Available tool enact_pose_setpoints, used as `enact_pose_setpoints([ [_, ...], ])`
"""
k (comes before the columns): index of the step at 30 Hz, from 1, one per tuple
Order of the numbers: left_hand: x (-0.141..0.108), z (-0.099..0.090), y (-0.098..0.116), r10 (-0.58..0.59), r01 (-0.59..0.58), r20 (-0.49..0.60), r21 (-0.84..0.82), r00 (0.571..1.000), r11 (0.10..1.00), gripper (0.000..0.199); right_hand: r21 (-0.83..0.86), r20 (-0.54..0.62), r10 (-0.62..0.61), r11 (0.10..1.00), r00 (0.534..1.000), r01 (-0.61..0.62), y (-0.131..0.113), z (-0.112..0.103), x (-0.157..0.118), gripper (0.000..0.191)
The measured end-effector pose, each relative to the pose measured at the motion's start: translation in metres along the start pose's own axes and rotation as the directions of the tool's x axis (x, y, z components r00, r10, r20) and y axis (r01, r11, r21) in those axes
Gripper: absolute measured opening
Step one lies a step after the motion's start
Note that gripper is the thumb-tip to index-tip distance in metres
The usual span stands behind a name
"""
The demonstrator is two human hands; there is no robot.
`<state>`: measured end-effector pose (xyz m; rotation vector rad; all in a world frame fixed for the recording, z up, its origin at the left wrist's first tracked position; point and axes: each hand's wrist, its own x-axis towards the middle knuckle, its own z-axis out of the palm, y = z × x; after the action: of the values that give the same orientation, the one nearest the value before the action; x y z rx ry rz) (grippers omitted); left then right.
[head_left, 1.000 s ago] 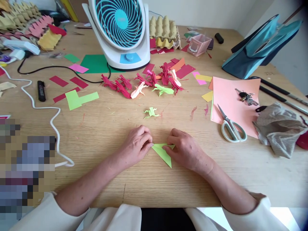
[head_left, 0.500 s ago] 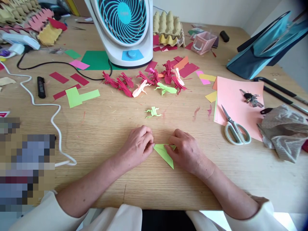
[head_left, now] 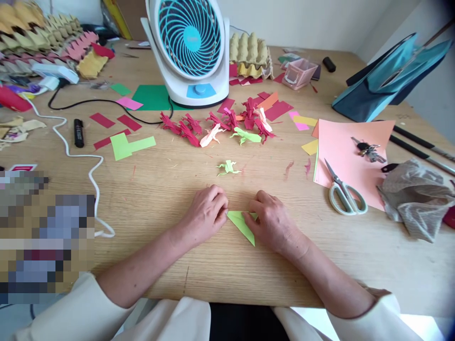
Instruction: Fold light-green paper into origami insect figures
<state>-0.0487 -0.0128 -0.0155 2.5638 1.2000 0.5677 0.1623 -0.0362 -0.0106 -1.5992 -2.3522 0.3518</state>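
A light green piece of folded paper (head_left: 241, 226), triangular in outline, lies on the table between my hands. My left hand (head_left: 209, 210) pinches its left corner between thumb and fingers. On the paper's right part rests my right hand (head_left: 272, 219), thumb on top and fingers curled, covering that end. Just beyond my hands sits a small green origami frog (head_left: 228, 167). Farther back is a row of folded paper figures: several red ones (head_left: 188, 128), a pale peach one (head_left: 212, 135) and a green one (head_left: 246, 136).
A white fan (head_left: 194, 57) stands at the back. Scissors (head_left: 344, 192) and keys (head_left: 369, 150) lie on pink paper (head_left: 334, 137) at right, beside a grey cloth bag (head_left: 414, 194). At left are a black marker (head_left: 78, 133), a white cable (head_left: 93, 177) and green paper scraps (head_left: 122, 146).
The camera view has shifted slightly, so background things appear a little lower and those at left farther right. My hands keep nearly the same grip on the green paper.
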Motion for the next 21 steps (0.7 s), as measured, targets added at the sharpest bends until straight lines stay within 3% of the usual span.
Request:
enact_pose_setpoints([
  [7,-0.021,-0.002,0.014,0.325,-0.32,-0.015,0.14,0.946,0.937,0.026,0.001,0.002,-0.008,1.0,1.0,0.008,0.002,0.003,0.001,0.02],
  [21,-0.039,0.006,0.028,0.323,-0.321,0.045,0.311,0.945,0.895,0.037,-0.045,0.009,0.016,0.999,1.0,-0.016,-0.001,-0.001,0.003,0.019],
])
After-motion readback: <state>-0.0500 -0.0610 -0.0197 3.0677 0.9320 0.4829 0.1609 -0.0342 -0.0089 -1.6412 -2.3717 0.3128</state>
